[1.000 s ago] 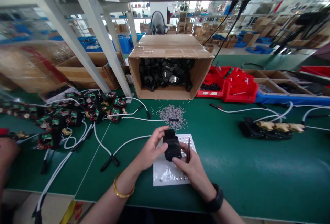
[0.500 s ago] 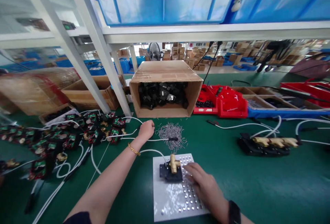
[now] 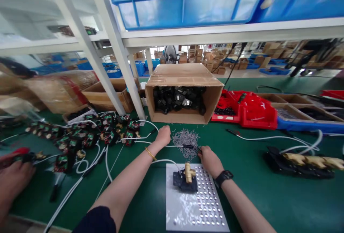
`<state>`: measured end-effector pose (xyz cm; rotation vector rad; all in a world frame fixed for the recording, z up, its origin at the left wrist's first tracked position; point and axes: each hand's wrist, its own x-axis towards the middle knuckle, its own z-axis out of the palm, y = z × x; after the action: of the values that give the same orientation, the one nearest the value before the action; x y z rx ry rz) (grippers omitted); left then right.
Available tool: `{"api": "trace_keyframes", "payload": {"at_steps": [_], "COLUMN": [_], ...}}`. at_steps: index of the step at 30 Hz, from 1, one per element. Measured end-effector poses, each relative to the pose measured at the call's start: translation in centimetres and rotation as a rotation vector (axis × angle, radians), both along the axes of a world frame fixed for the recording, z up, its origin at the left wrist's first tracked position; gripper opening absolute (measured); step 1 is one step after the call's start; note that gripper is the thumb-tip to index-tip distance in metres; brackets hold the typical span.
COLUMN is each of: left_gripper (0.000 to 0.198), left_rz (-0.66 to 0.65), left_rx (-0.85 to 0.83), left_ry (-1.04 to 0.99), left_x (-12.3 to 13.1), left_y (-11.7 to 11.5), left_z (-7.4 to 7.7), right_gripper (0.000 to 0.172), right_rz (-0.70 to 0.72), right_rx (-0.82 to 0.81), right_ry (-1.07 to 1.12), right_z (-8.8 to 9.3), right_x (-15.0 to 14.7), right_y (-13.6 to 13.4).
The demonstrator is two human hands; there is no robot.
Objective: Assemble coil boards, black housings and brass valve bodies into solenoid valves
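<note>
Both hands lie apart, grips unclear: left hand (image 3: 163, 136) at nine o'clock and right hand (image 3: 209, 158) at five o'clock of the scattered pile of small grey metal pins (image 3: 185, 140).

Tabletop (image 3: 268, 197): matt green mat, smooth. Plate (image 3: 196, 218) w/ holes: shiny metal. Fitting (image 3: 189, 172) on it: glossy brass, on a matt black plastic block (image 3: 184, 184). Pins (image 3: 185, 140) beyond plate: dull grey metal. Box (image 3: 185, 97): plain cardboard, taped.

Single head-worn camera looked forward and down from close above the green bench (image 3: 268, 197), facing the cardboard box (image 3: 185, 75) and shelving beyond (no second view, nothing shared).
</note>
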<state>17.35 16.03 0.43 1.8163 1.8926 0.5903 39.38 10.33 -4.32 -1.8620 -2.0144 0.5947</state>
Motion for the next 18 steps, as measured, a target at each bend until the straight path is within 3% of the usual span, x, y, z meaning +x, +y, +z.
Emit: {"api": "trace_keyframes", "payload": {"at_steps": [3,6,9,11,14,18], "left_gripper": [0.016,0.026,0.019,0.018,0.020,0.013], "left_rz": [0.047,0.061,0.154,0.272,0.329,0.190], "left_rx": [0.113,0.162,0.116,-0.001,-0.099,-0.169], "left_ry": [-0.149,-0.312,-0.655,-0.826,-0.905,-0.897], "left_x": [-0.3,-0.6,-0.7,-0.5,0.1,0.9], "left_y": [-3.4,-9.6,-15.9,-18.0,-17.4,-13.3], "left_z": [2.2,3.1,1.3,-0.9,-3.6,-4.7], "right_gripper": [0.009,0.011,0.018,0.019,0.028,0.029], "right_rz": [0.027,0.020,-0.010,-0.030,-0.014,-0.097], "right_rx": [0.000,0.002,-0.038,-0.100,-0.174,-0.237], "right_ry": [0.045,0.117,0.296,0.508,0.705,0.711], "right_z": [0.1,0.8,1.5,1.7,1.7,1.0], "right_x": [0.8,2.1,2.6,2.3,1.2,0.3], "right_y": [0.1,-1.0,-3.4,-5.0,-6.2,-5.9]}}
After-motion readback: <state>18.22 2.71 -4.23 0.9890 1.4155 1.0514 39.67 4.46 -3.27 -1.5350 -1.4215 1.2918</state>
